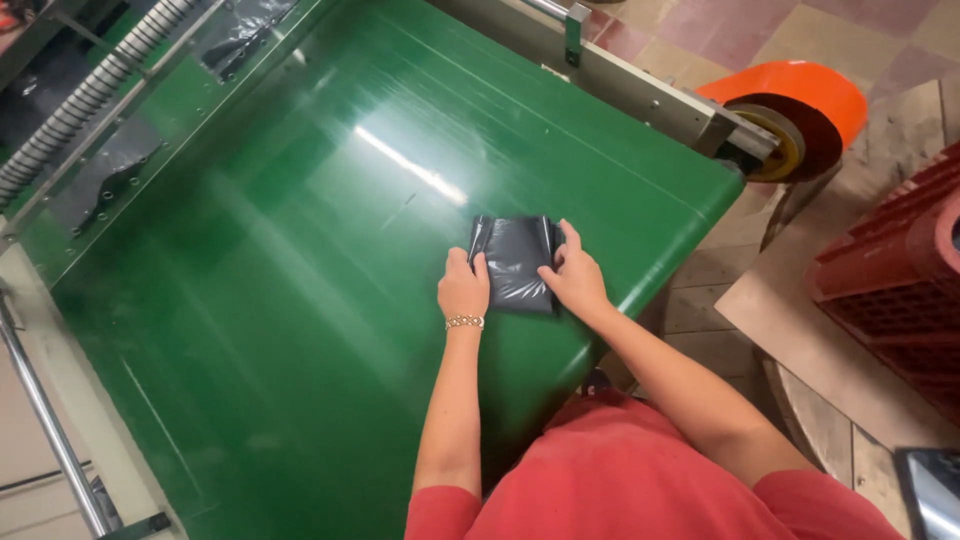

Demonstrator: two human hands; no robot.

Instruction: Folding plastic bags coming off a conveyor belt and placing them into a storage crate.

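Fingers of the left hand (463, 287) curl over the left edge of a folded bag (514, 263); fingers of the right hand (575, 278) lie along its right edge, the thumb on top. Both hands press the bag between them, just right of the frame's centre. The bag is dark grey, glossy plastic, folded into a flat, roughly square packet with creases running lengthwise. It lies flat on a green belt (300, 280), close to the belt's lower right edge. One bag, one belt and two hands are visible. A beaded bracelet (464, 322) circles the left wrist. Both forearms are bare; a red shirt (620, 470) fills the bottom of the frame. Along the upper right runs a metal rail (640, 90), ending at an orange roll (795, 100). A red crate (900, 280) stands at the right edge, on a tiled floor (740, 30). A coiled spring (90, 95) crosses the upper left. Nothing lies between the hands and the bag.
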